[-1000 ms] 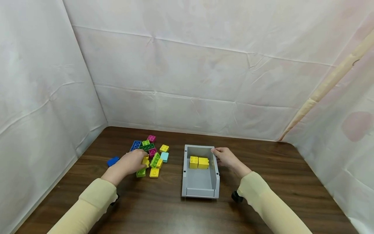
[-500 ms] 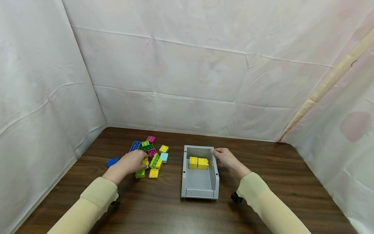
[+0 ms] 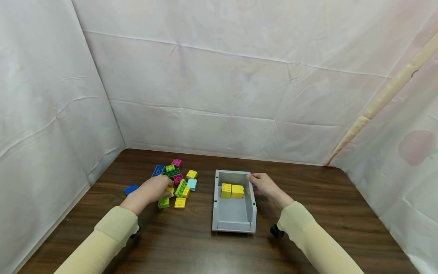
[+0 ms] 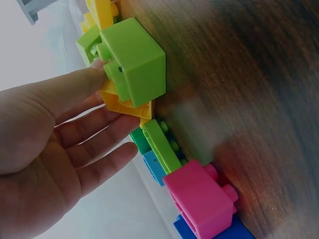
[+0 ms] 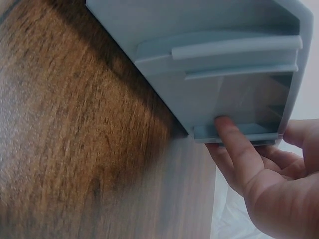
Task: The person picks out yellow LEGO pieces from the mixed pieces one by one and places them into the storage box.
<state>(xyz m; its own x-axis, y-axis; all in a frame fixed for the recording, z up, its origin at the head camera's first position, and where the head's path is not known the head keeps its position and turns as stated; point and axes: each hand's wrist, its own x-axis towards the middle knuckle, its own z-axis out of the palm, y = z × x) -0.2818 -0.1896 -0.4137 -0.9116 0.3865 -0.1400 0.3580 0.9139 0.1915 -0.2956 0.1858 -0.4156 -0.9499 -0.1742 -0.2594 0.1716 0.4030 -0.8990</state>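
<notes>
My left hand point(image 3: 154, 190) is at the brick pile on the left, its thumb and fingertips around a yellow toy brick point(image 3: 170, 189). In the left wrist view, a lime green brick point(image 4: 134, 62) hides the thumb tip and part of the yellow brick point(image 4: 119, 105). My right hand point(image 3: 268, 186) grips the far right corner of a grey storage bin point(image 3: 234, 227), thumb at the rim. One finger presses the bin's outer side wall point(image 5: 214, 99) in the right wrist view. Two yellow bricks point(image 3: 232, 191) sit side by side inside the bin.
Around the left hand lie several loose bricks: a dark green one point(image 3: 172, 173), a pink one point(image 3: 176, 163), a light blue one point(image 3: 192, 184) and a flat yellow one point(image 3: 180, 203). A blue brick point(image 3: 131, 189) lies apart on the left. White cloth point(image 3: 205, 131) borders the wooden table.
The left hand stays at the yellow brick with barely any shift. The right hand and the bin hold their place; the head view drifts very slightly.
</notes>
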